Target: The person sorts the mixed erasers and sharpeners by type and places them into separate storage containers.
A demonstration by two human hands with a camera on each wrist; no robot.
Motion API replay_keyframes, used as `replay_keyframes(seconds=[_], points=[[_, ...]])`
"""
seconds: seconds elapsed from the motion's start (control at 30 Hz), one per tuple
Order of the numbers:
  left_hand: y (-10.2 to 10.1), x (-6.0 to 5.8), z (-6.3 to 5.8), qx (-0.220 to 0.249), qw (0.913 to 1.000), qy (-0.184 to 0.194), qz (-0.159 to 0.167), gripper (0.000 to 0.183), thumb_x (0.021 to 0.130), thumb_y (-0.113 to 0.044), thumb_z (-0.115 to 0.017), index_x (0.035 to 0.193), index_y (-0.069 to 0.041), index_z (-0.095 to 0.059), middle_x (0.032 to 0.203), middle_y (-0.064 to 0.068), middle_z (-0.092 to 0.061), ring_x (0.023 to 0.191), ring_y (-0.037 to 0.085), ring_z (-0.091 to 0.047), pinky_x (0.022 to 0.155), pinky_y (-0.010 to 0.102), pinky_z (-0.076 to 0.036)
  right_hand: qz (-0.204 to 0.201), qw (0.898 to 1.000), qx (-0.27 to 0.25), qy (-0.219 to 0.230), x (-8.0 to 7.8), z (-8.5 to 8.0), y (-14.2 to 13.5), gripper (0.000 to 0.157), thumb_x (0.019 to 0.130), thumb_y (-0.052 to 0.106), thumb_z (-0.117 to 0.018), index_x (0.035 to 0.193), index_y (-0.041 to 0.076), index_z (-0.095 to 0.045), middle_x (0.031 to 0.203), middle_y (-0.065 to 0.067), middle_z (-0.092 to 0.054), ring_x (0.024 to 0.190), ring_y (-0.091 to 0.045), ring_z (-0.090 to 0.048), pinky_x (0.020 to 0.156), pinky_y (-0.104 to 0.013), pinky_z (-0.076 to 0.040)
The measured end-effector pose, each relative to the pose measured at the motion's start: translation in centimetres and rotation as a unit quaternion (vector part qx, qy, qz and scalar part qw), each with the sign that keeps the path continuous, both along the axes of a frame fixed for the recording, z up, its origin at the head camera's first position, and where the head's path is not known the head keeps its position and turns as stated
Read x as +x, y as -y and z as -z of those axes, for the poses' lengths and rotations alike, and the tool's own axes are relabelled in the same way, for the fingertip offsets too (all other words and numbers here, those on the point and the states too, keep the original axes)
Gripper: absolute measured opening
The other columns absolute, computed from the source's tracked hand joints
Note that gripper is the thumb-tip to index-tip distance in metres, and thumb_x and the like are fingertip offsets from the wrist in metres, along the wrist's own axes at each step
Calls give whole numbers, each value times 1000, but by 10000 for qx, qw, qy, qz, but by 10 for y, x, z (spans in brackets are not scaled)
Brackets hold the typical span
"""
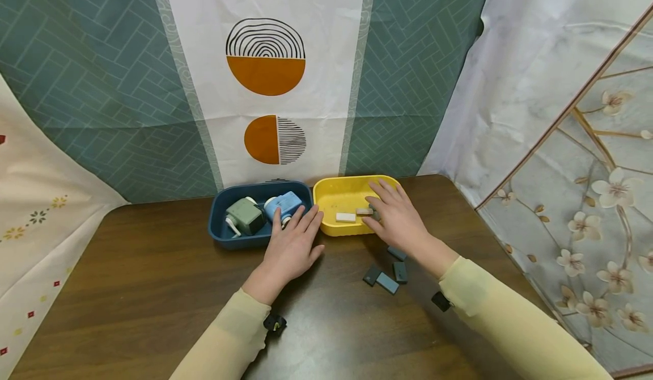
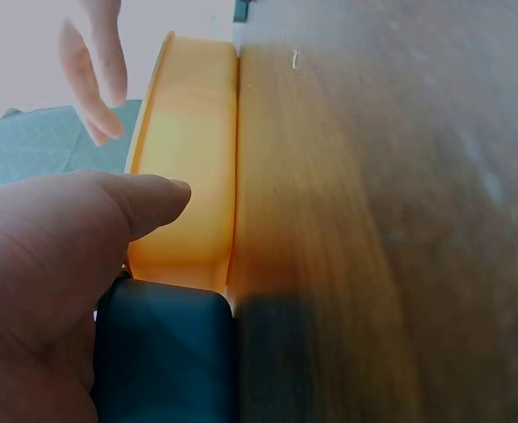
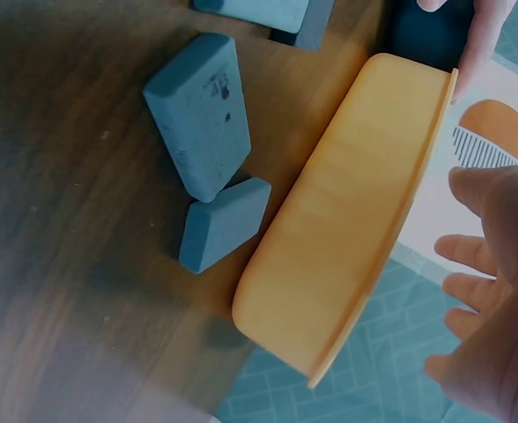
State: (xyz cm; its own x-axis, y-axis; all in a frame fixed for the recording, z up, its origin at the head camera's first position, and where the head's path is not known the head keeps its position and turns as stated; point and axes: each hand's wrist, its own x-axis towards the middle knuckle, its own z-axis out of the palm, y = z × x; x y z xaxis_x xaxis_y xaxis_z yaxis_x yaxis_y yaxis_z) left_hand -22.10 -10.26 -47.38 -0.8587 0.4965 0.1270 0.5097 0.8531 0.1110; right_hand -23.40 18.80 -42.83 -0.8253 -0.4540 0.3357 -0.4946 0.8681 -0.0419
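Observation:
My left hand spreads over the right end of the dark blue bin, its fingertips by the rim beside the yellow bin. Under those fingers lies a light blue boxy bottle with white fittings. A green boxy bottle shares the blue bin. Over the yellow bin's right side hovers my right hand, fingers apart and nothing seen between them. A white block and a smaller pale block lie inside; a greyish block there is partly hidden by the right hand.
Several dark grey-blue blocks lie on the brown table in front of the yellow bin, among them a lighter one and an upright-looking one. Both bins stand side by side along the table's back edge, against a patterned curtain.

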Motion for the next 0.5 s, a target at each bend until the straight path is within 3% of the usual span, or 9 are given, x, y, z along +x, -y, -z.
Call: replay_keyframes(seconds=[0.5], points=[[0, 0, 0, 56, 10000, -20, 24, 81, 109, -47, -70, 175, -17, -34, 183, 4, -25, 167, 34, -24, 129, 74, 5, 52, 9997, -220, 80, 26, 5, -19, 59, 102, 34, -82, 150, 4, -66, 170, -22, -46, 162, -42, -33, 132, -65, -19]])
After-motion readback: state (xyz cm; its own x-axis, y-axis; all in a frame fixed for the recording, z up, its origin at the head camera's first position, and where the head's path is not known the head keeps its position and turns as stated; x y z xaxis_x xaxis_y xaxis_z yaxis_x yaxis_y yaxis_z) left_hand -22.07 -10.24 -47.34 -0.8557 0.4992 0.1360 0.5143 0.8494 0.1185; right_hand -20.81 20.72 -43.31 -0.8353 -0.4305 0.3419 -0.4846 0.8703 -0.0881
